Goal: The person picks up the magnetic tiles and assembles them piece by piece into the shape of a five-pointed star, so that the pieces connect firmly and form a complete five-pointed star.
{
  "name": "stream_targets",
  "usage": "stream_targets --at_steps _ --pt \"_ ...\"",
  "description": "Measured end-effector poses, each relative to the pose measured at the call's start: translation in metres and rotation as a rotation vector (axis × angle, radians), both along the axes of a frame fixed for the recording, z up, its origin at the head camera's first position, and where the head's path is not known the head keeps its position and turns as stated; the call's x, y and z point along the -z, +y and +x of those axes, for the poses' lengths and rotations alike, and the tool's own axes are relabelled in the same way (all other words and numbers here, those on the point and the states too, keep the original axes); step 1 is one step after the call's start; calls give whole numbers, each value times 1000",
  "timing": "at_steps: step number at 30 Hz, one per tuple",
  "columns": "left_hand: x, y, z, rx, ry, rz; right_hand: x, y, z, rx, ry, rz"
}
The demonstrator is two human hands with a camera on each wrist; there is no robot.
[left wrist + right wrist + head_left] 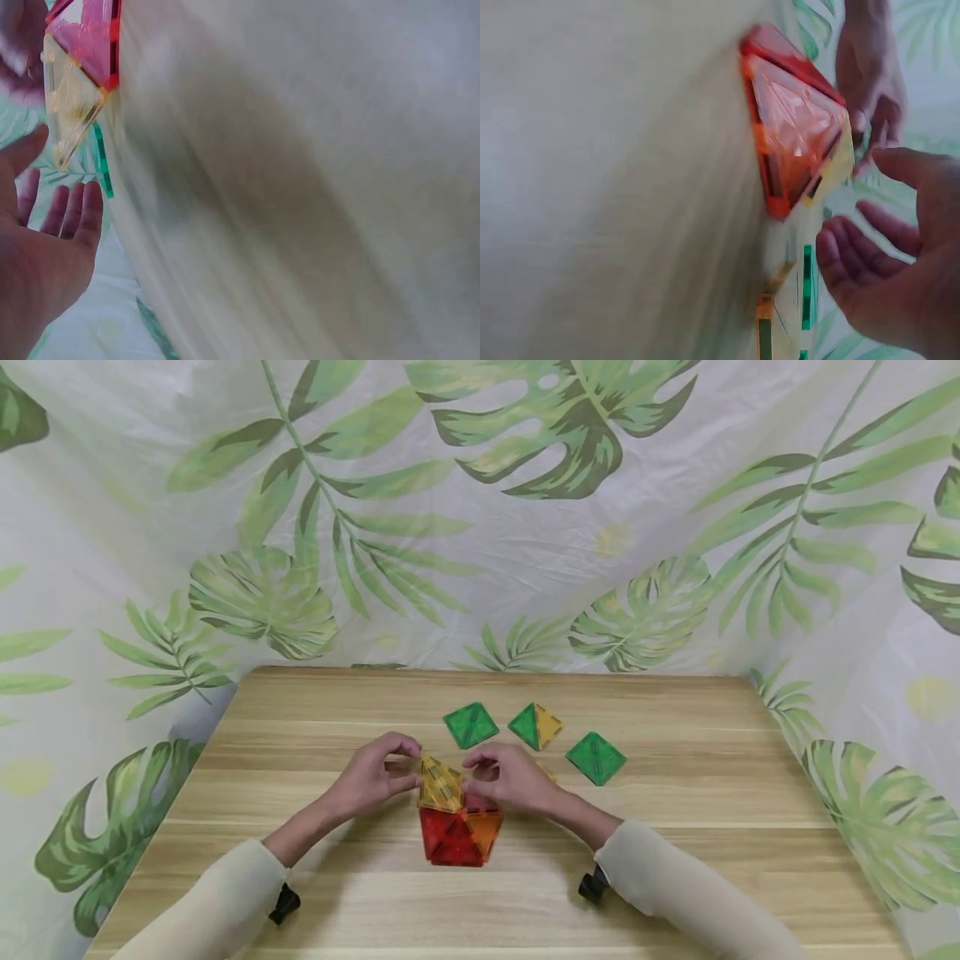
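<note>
Yellow tiles are sitting at the red block's far left, between left hand and right hand, both parting fingers, gripping nothing.

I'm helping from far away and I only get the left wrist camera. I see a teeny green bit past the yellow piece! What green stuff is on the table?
Observer: The head view shows two all-green diamonds and one half-green, half-yellow diamond lying on the table.
Child: Ooh! Is the red shape hiding another colour from me?
Observer: Yes, there's an orange triangle on its side nearer the right hand.
Child: And is anything sneaking behind that hand?
Observer: In the head view, a bit of another yellow piece peeks out beyond it.
</note>
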State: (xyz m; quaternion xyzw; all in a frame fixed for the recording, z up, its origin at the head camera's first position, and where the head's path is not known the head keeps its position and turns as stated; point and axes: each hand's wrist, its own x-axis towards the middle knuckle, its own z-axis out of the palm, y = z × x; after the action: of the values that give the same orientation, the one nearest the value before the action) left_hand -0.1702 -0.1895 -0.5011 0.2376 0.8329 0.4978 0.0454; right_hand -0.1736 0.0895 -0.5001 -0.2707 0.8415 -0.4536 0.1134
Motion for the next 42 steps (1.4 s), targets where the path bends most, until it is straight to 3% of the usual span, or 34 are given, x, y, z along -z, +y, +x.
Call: stream_targets --at_steps 6,11,18,24,34,42 --pt "-7 6 -11 173 114 -125 -2 6 33 59 219 148" --pt "-9 12 -18 310 144 -232 -2 5 57 93 215 244" --pt "-2 12 -21 376 119 -285 5 2 69 106 308 362" --pt "-1 4 -17 373 164 -312 7 3 63 61 336 326" --pt "-3 -20 -4 321 250 -358 5 6 23 -200 265 234" --pt "-2 -30 4 307 224 -341 3 4 2 -311 243 263"
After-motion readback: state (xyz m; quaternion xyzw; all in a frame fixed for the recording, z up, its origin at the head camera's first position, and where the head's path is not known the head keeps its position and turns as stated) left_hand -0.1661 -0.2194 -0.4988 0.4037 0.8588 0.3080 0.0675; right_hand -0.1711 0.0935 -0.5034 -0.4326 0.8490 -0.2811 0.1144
